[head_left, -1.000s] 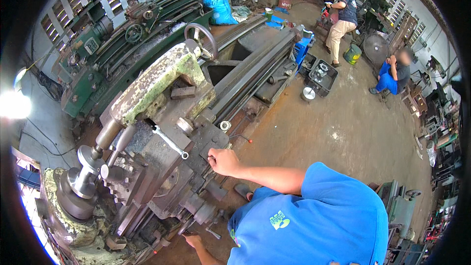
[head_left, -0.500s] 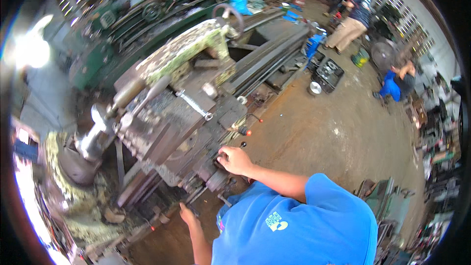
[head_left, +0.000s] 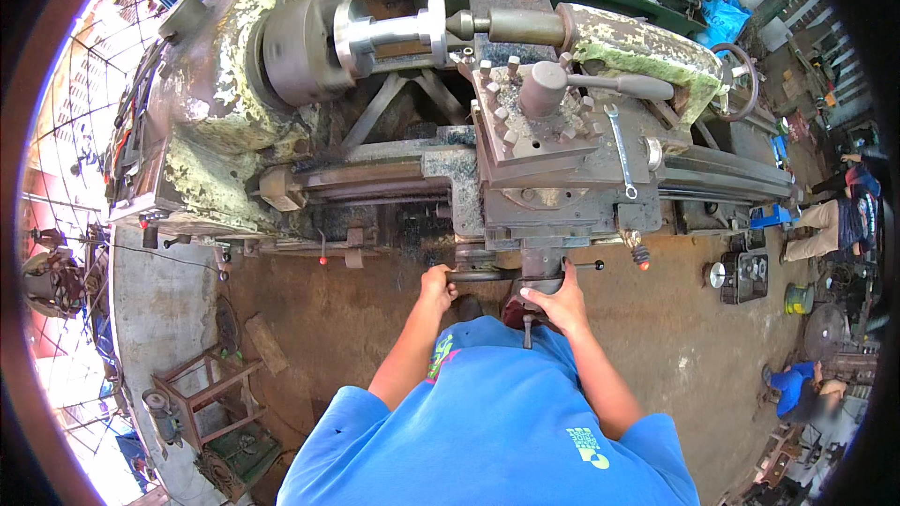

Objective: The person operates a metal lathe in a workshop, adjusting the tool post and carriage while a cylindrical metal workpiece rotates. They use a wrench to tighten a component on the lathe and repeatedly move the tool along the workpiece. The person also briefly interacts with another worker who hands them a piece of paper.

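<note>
My left hand (head_left: 438, 289) is closed on the rim of a dark carriage handwheel (head_left: 483, 275), seen edge-on at the front of a metal lathe. Beside it, my right hand (head_left: 560, 302) wraps around the hub of the cross-slide crank (head_left: 541, 283), with some fingers hidden behind it. Above my hands stands the tool post (head_left: 541, 94), with its long clamping lever and metal chips around it. A shiny flanged metal workpiece (head_left: 398, 31) spans between the blurred chuck (head_left: 302, 47) and the tailstock centre (head_left: 459, 25). A combination wrench (head_left: 621, 150) lies on the carriage, right of the tool post.
The tailstock (head_left: 647, 45) with its handwheel (head_left: 737, 82) is at the right. A red-tipped lever (head_left: 640, 253) juts out near my right hand. A metal frame stand (head_left: 211, 389) sits on the floor at lower left. An open black case (head_left: 747, 276) and other people are farther right.
My view has swung from the right to face the lathe squarely. My left hand, earlier low by a handle, now grips the handwheel; my right hand stays at the crank.
</note>
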`<state>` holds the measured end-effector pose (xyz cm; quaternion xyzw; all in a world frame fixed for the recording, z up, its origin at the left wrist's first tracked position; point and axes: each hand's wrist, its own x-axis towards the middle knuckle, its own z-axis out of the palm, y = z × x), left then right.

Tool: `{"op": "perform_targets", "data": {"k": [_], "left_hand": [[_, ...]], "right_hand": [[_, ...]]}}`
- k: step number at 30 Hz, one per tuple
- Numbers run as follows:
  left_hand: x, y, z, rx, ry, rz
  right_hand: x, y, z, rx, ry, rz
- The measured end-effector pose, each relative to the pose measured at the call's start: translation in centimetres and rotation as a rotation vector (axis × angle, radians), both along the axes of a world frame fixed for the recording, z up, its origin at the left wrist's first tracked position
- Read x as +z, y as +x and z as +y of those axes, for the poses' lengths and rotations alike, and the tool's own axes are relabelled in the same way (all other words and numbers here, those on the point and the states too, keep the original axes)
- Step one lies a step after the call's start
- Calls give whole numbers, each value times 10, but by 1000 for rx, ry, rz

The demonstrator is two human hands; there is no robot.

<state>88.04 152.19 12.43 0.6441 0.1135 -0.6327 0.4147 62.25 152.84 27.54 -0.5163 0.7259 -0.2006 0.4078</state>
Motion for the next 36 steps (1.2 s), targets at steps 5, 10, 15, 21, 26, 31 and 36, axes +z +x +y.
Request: {"op": "perform_targets", "data": {"k": [5,10,15,21,26,31,36], "left_hand": [[-49,43,2,-32,55,430],[-26,19,-1,74,131,150],[18,-26,5,-143,37,-138],[-25,29,7,3,17,271],[-24,21,6,65,-14,218],[11,-15,8,-91,5,-167],[14,4,4,38,12,75]], "right_hand": [[10,0,-2,22,16,-19],[17,3,-4,3,7,-31],[14,4,-4,-10,14,-39],[12,4,-2,3,2,-4],[16,4,-4,39,40,10],[18,4,-5,33,62,33],[22,4,-7,39,72,14]]}}
